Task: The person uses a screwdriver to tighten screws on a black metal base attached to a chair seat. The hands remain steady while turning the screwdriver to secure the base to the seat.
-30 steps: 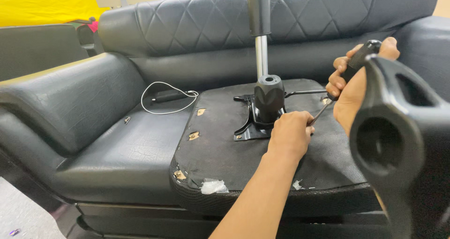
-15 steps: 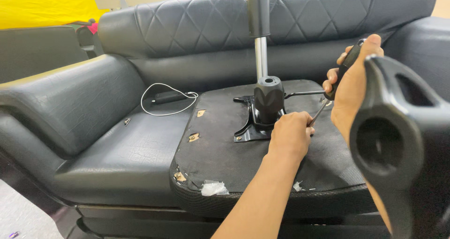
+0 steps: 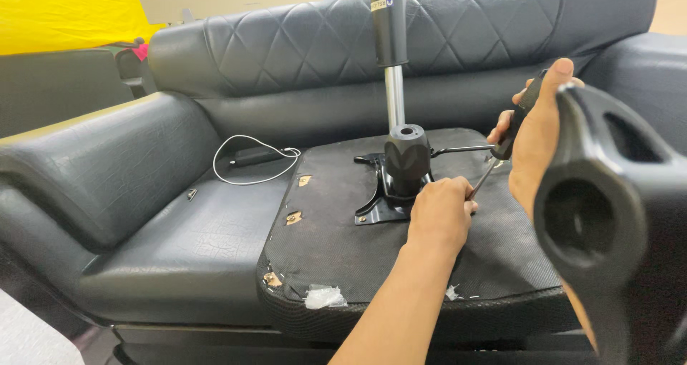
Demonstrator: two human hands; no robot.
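Chair seat (image 3: 343,243) lies upside down on the black leather sofa (image 3: 179,215), underside up, front edge overhanging the sofa cushion toward the camera. Metal bracket plate (image 3: 376,207) sits near the seat's centre, black column housing (image 3: 408,157) upright on it, chrome gas cylinder (image 3: 394,96) rising straight up and out of the top of view. Thin lever rod (image 3: 461,149) sticks out from the housing to the right. Left hand (image 3: 440,215) rests knuckles-up on the seat just right of the plate, fingers curled shut; can't tell what is under them. Right hand (image 3: 533,139) is wrapped tight around the black handle of a screwdriver (image 3: 501,150); shaft angles down-left, tip ends right at the left hand's fingers, crossing just under the lever rod. Tight spot there: housing, rod, and both hands crowd the same patch. Black plastic armrest (image 3: 615,222) looms close to the camera at right, covering the right forearm and the seat's right edge. Open room: left half of the seat is bare, only torn fabric spots along its left edge and scraps of white tape (image 3: 323,296) at the front rim. White cable (image 3: 254,161) loops on the sofa cushion left of the seat, well apart from the hands.
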